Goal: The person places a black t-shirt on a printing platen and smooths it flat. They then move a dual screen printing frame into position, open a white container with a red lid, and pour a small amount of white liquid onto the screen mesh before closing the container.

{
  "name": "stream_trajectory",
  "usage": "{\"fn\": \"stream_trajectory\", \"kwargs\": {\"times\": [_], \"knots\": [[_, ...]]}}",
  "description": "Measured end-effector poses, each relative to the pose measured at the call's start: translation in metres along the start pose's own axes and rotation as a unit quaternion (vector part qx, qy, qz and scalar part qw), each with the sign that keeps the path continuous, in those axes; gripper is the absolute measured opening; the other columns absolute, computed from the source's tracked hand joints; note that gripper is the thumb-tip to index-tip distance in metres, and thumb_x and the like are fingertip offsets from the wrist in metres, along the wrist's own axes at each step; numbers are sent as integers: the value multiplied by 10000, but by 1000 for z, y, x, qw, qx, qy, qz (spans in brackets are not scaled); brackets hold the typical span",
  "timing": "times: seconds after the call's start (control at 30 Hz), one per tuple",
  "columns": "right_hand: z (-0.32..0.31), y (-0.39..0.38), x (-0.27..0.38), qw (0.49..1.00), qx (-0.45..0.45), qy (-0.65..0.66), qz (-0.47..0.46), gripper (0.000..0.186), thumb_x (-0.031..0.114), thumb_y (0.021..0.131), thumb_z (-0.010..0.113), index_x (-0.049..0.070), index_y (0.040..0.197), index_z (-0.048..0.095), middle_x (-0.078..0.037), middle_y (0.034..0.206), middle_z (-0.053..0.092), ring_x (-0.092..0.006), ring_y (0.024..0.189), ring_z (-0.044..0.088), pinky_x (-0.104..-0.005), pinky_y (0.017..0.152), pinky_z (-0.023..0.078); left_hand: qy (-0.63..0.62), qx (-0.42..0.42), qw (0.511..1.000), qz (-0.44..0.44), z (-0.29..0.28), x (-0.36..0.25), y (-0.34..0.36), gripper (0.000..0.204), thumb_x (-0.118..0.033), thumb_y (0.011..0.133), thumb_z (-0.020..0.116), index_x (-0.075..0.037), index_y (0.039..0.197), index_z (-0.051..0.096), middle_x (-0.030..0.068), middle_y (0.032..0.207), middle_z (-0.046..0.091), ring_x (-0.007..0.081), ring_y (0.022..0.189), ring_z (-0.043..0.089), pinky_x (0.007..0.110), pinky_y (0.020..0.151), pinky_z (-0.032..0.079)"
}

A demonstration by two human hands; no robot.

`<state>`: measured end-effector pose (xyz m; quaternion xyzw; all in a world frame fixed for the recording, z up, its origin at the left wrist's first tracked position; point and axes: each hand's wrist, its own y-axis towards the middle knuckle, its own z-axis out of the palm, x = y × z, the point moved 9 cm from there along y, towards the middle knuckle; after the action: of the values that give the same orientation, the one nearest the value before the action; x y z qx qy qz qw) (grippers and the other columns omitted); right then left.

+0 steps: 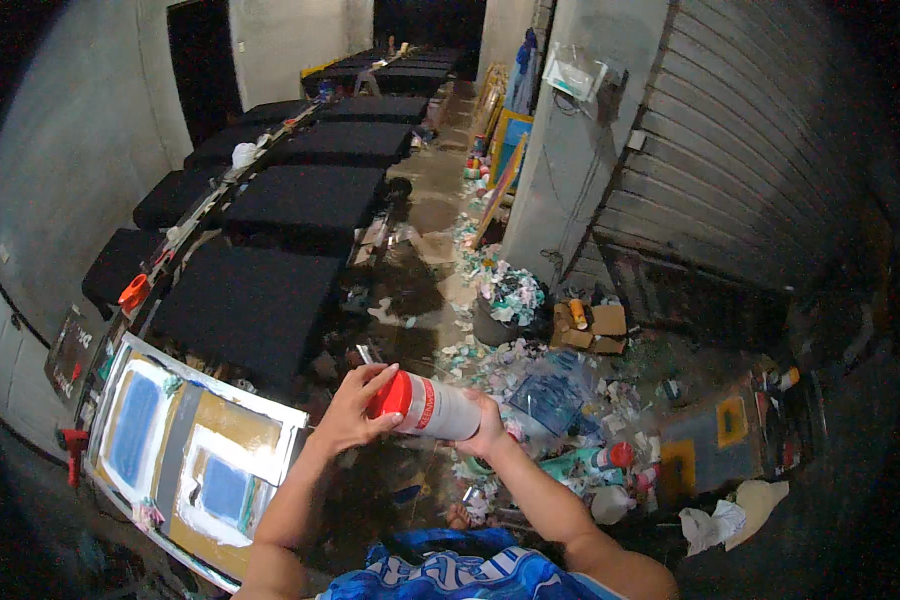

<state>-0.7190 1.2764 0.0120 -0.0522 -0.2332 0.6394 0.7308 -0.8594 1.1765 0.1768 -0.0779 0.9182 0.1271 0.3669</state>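
A white plastic jar (452, 412) with a red label band and a red screw lid (390, 398) lies tilted on its side between my hands. Around the lid my left hand (355, 408) is closed, thumb below and fingers above. My right hand (486, 428) grips the jar's bottom end, its fingers partly hidden behind the jar. To the left of my left forearm, a screen-printing frame (295, 425) with white edges, brown tape and blue mesh areas rests on the printing table.
Black-topped printing boards (240, 300) run in rows toward the back. Scraps litter the floor around a full waste bin (492, 322), a cardboard box (607, 322) and a red-lidded container (618, 456). A grey pillar (575, 140) stands right of the aisle. An orange tool (134, 292) lies on the table rail.
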Motion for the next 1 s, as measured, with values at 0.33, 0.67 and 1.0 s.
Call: {"fn": "stream_trajectory", "kwargs": {"times": [0.33, 0.67, 1.0], "knots": [[-58, -42, 25, 996, -25, 31, -77, 612, 495, 908, 557, 92, 1368, 564, -115, 1264, 668, -325, 1105, 666, -505, 883, 548, -57, 62, 996, 14, 59, -18, 47, 925, -324, 614, 903, -24, 1410, 540, 183, 1306, 551, 321, 1207, 586, 404, 1001, 506], [-153, -106, 106, 778, -282, -462, -319, 639, 225, 872, 709, 49, 1441, 479, -152, 1361, 580, -314, 1306, 526, -420, 1153, 361, -69, 138, 988, -25, 161, -25, 100, 1041, -248, 532, 912, 24, 1418, 440, 201, 1227, 596, 349, 1133, 614, 415, 997, 508], [-143, -137, 81, 554, -178, -678, -450, 992, 224, 678, 903, 115, 1509, 371, -288, 1589, 184, -495, 1442, 310, -530, 1175, 329, 86, 259, 953, 131, 317, -59, 120, 1132, -377, 560, 903, 43, 1459, 359, 279, 1203, 591, 458, 1116, 567, 491, 988, 484]]}}
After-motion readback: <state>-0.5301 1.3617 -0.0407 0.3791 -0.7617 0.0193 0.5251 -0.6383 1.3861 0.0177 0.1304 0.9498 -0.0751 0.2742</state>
